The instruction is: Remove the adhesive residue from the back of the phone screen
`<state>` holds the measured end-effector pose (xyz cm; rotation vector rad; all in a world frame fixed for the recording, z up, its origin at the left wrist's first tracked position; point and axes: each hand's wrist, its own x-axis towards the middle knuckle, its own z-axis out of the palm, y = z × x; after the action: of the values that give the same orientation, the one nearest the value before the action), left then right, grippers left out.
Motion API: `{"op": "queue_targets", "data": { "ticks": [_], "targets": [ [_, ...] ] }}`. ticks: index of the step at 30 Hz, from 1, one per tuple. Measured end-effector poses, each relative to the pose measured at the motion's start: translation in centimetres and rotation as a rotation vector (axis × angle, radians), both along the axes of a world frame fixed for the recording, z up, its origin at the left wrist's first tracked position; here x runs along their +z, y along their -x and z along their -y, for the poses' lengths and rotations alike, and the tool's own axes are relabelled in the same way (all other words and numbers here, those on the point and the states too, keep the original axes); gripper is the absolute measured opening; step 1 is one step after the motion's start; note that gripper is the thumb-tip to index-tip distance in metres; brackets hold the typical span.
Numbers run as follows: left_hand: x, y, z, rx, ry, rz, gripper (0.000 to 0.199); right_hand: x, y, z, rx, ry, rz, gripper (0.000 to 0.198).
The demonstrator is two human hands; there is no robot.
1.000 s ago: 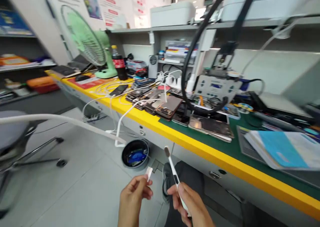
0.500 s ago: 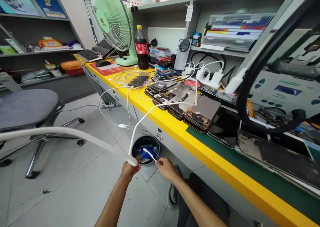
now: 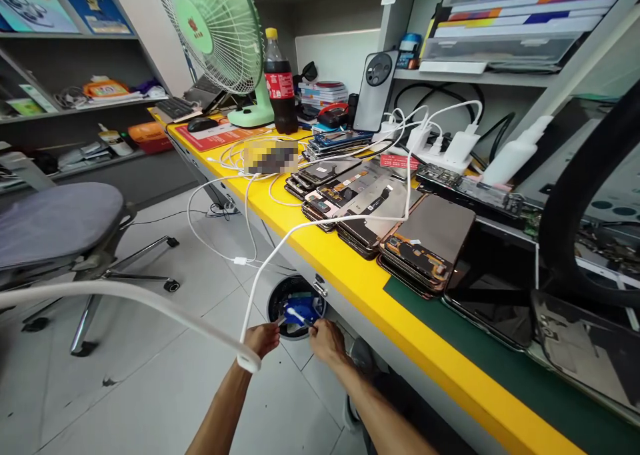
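Note:
My left hand (image 3: 263, 339) is closed, its fingertips pinched on a small thin piece whose kind I cannot make out. A short way to its right, my right hand (image 3: 327, 341) grips a slim white stick (image 3: 299, 317) with a thicker white end, which points up and left. Both hands are over the near side of a round dark bin (image 3: 273, 301) on the floor. Blue material (image 3: 303, 306) lies inside the bin. A white cable (image 3: 260, 275) hangs from the desk down to my left wrist. Another thick white cable (image 3: 150, 297) crosses close to the camera.
The yellow-edged desk (image 3: 350, 268) runs along the right. On it are stacked phones and screens (image 3: 427, 241), a cola bottle (image 3: 281, 88), a green fan (image 3: 220, 35) and white chargers (image 3: 460, 145). An office chair (image 3: 60, 221) stands at the left.
The view has shifted closer to the desk. The white stick now shows less of its length, lower over the bin. Both hands stay near each other and still hold on.

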<state>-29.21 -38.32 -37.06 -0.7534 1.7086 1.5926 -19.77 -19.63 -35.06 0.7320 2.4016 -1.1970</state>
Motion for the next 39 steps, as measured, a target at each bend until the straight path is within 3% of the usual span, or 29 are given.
{"op": "queue_targets", "data": {
  "ticks": [3, 8, 12, 23, 29, 34, 39],
  "targets": [
    [-0.2, 0.2, 0.3, -0.044, 0.024, -0.022, 0.039, 0.0, 0.1, -0.3, -0.044, -0.052, 0.004, 0.032],
    [-0.8, 0.7, 0.4, -0.144, 0.085, -0.064, 0.04, -0.1, 0.3, -0.1, 0.008, 0.028, 0.003, 0.03],
    [-1.4, 0.8, 0.7, -0.261, 0.145, -0.149, 0.039, -0.1, 0.4, -0.1, -0.044, 0.015, -0.012, 0.031],
    [-3.4, -0.1, 2.4, -0.647, 0.399, -0.82, 0.03, 1.4, -0.8, -0.9, -0.124, 0.175, -0.097, 0.023],
    [-4.7, 0.2, 3.5, -0.82, 0.525, -1.052, 0.033, 1.3, -1.1, -0.8, -0.132, 0.223, -0.105, 0.021],
    [-4.9, 0.8, 4.1, -0.88, 0.608, -1.127, 0.032, 1.4, -0.5, -1.2, -0.202, 0.158, -0.113, 0.02],
    [-4.9, 0.9, 4.2, -0.893, 0.616, -1.105, 0.031, 2.0, -0.3, -1.1, -0.184, 0.183, -0.092, 0.02]
  ]
}}
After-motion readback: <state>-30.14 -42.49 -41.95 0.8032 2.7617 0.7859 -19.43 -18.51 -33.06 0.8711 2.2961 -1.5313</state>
